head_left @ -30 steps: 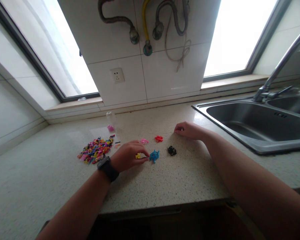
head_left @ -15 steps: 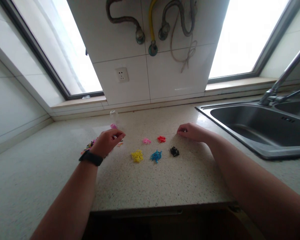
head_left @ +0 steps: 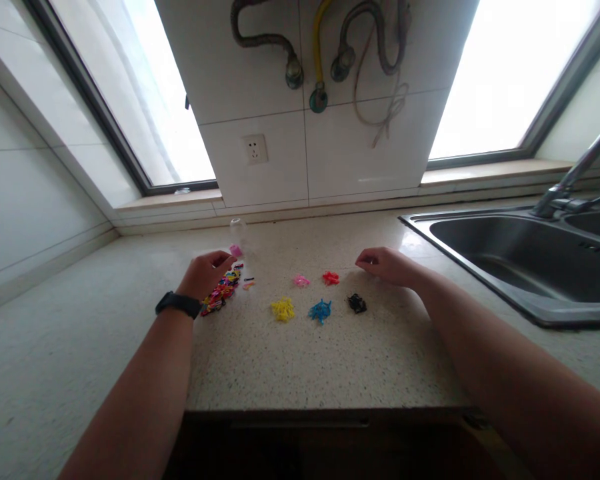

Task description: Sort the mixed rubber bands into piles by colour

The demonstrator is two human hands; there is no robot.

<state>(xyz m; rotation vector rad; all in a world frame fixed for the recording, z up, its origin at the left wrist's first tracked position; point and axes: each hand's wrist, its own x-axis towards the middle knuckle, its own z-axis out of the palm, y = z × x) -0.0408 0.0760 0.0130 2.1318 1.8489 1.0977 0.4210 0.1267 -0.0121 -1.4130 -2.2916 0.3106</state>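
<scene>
My left hand, with a dark band on its wrist, is over the upper left side of a mixed-colour pile of what look like small rubber bands. Its thumb and fingers are pinched; anything between them is too small to make out. My right hand rests on the counter right of a red pile, fingers bent together, their contents hidden. Between the hands lie a pink pile, a yellow pile, a blue pile and a black pile. A few loose bands lie beside the mixed pile.
A clear container stands behind the mixed pile, with something pink at its near end. The steel sink and its faucet are at the right. The speckled counter ends at a front edge near me.
My left hand has moved back leftward, uncovering more of the mixed pile. My right hand has shifted slightly left relative to the black pile. The view has turned a little to the left.
</scene>
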